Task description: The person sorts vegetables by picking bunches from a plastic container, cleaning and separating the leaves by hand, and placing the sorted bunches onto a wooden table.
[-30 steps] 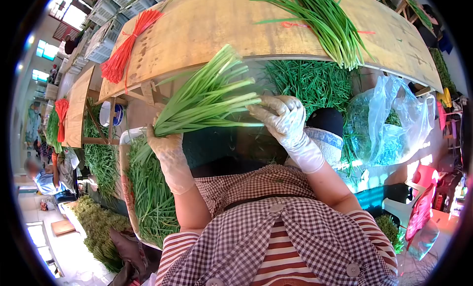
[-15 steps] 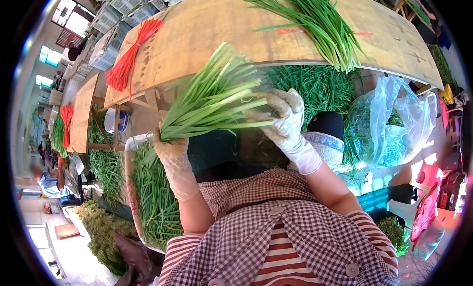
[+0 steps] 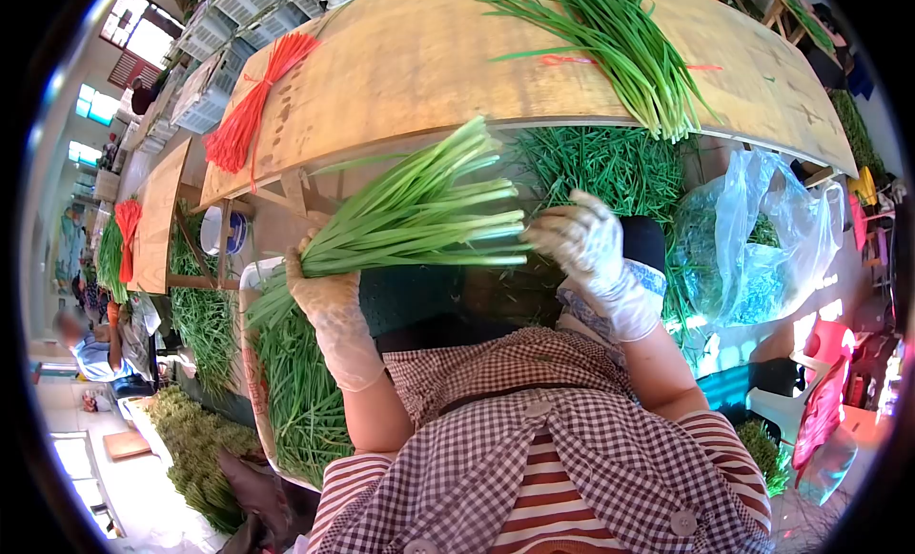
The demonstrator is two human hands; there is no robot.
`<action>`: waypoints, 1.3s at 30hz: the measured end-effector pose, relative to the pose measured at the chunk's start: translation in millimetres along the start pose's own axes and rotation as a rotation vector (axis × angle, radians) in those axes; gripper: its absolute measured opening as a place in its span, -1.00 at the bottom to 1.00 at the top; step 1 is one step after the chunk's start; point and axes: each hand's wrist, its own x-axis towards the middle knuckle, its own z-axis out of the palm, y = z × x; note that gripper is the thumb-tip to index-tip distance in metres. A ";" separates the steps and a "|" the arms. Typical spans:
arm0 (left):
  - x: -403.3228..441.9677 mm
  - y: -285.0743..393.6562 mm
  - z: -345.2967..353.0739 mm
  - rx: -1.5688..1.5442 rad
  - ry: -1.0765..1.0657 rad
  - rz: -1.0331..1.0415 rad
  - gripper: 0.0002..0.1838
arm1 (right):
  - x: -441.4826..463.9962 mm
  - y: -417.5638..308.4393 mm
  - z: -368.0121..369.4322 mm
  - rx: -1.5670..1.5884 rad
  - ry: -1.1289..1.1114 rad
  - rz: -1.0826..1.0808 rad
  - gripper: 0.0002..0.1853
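A loose bunch of garlic chives [image 3: 410,215] lies across the front of my body, its pale cut ends fanned out to the right. My left hand [image 3: 324,287], in a thin whitish glove, is closed round the leafy end of it. My right hand [image 3: 586,249], in a soiled glove, hovers just off the cut ends, fingers loosely bent and apart, slightly blurred, with nothing visible in them. More chives [image 3: 300,382] fill a white-rimmed crate below my left hand.
Ahead stands a wooden table [image 3: 419,68] bearing red ties [image 3: 262,101] and a chive bunch [image 3: 620,53] over a red tie. Green trimmings [image 3: 610,168] lie under it, beside a clear plastic bag [image 3: 762,239]. At far left a person [image 3: 100,349] works.
My right hand has moved right and slightly down, away from the cut ends it was touching. The bunch has tipped a little flatter in my left hand.
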 end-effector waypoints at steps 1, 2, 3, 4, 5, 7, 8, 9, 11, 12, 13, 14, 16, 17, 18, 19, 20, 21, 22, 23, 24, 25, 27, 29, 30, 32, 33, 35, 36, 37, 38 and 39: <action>-1.6 3.2 0.2 0.026 -0.002 0.030 -0.68 | -3.1 12.6 -4.7 -0.081 0.024 0.042 -0.85; -3.4 6.1 2.1 0.052 -0.005 0.059 -0.67 | -16.4 27.7 -9.6 -0.214 -0.088 0.290 -0.92; -5.3 8.0 5.0 0.078 -0.008 0.089 -0.66 | -29.7 42.7 -14.6 -0.372 -0.244 0.519 -0.97; -6.4 8.4 12.4 0.129 0.147 0.215 -0.68 | -35.9 58.7 -16.2 -0.321 -0.144 0.691 -0.91; -7.5 8.4 15.2 0.160 0.171 0.234 -0.69 | -58.1 80.3 -11.1 -0.329 -0.076 0.618 -0.73; -9.8 9.2 20.8 0.229 0.217 0.271 -0.69 | -5.8 49.5 -28.8 -0.114 -0.043 0.661 -0.68; -14.6 5.2 27.0 0.238 0.200 0.239 -0.69 | 12.7 31.7 -30.5 0.141 -0.095 0.662 -0.69; -12.4 3.8 22.4 0.201 0.171 0.203 -0.69 | 27.5 16.7 -24.8 0.495 -0.015 0.537 -0.73; -2.4 -1.3 12.0 0.123 0.105 0.131 -0.69 | 49.7 -22.7 -19.5 0.305 -0.129 0.364 -0.74; -5.4 -10.9 20.3 0.143 0.178 0.141 -0.68 | 48.1 -36.9 -6.4 0.177 -0.042 0.267 -0.69; -5.1 -13.6 17.7 0.126 0.154 0.102 -0.68 | 53.5 -44.3 0.7 0.170 -0.021 0.231 -0.69; -3.1 -15.1 12.8 0.111 0.130 0.065 -0.68 | 48.3 -45.2 16.8 0.199 0.029 0.201 -0.70; -3.0 -15.8 14.4 0.077 0.154 0.045 -0.67 | 47.3 -48.6 26.4 0.312 0.017 0.235 -0.75; -3.5 -16.8 16.3 0.086 0.182 0.060 -0.67 | 45.4 -51.4 26.4 0.376 0.061 0.259 -0.75; -5.6 -18.6 19.5 0.094 0.213 0.073 -0.67 | 48.9 -54.9 22.4 0.439 0.102 0.284 -0.75; -6.8 -19.2 20.4 0.102 0.245 0.085 -0.67 | 50.3 -57.7 20.1 0.502 0.142 0.309 -0.75; -6.6 -18.7 18.1 0.105 0.216 0.075 -0.67 | 47.6 -58.5 20.0 0.600 0.071 0.365 -0.78; -5.9 -18.1 14.9 0.108 0.187 0.064 -0.68 | 41.8 -59.1 20.2 0.647 0.080 0.435 -0.79; -5.4 -17.2 12.6 0.109 0.158 0.053 -0.69 | 34.5 -58.7 19.9 0.692 0.090 0.504 -0.81; -4.3 -13.5 11.0 0.112 0.131 0.087 -0.70 | 29.3 -55.9 18.2 0.738 0.100 0.571 -0.82; -2.7 -6.7 8.9 0.116 0.107 0.123 -0.70 | 30.1 -49.5 11.5 1.000 0.205 0.735 -0.89; -1.1 -1.0 7.4 0.121 0.081 0.160 -0.71 | 19.8 -36.4 8.6 0.830 0.124 0.851 -0.89; -5.3 8.6 13.1 0.149 0.079 0.235 -0.73 | -9.8 9.1 2.5 0.251 -0.284 0.777 -0.83; -7.1 15.2 14.9 0.108 0.019 0.262 -0.73 | -38.4 30.2 -1.8 -0.089 -0.457 0.743 -0.77; -5.0 12.9 11.2 0.065 -0.132 0.257 -0.71 | -16.7 24.4 -15.6 0.268 -0.437 1.008 -0.78; -2.0 9.6 7.1 0.058 -0.217 0.254 -0.73 | 27.3 2.1 -36.5 0.741 -0.365 1.142 -0.80; -0.2 8.1 6.3 0.056 -0.262 0.251 -0.73 | 39.7 -8.4 -38.1 0.840 -0.320 1.023 -0.82; 3.2 5.1 5.3 -0.080 -0.350 0.173 -0.75 | 46.2 -23.7 -24.6 0.955 -0.296 0.830 -0.78; 4.9 3.6 5.5 -0.147 -0.395 0.134 -0.75 | 47.5 -29.4 -20.3 0.941 -0.383 0.906 -0.75; 4.1 1.9 8.1 -0.213 -0.437 0.095 -0.75 | 48.2 -35.9 -16.5 0.928 -0.473 0.984 -0.72; 1.5 -3.0 10.1 -0.186 -0.432 0.095 -0.75 | 49.0 -43.9 -9.8 1.023 -0.504 1.050 -0.69; -0.3 -6.7 11.7 -0.206 -0.431 0.069 -0.76 | 48.3 -51.7 -2.0 1.120 -0.535 1.116 -0.65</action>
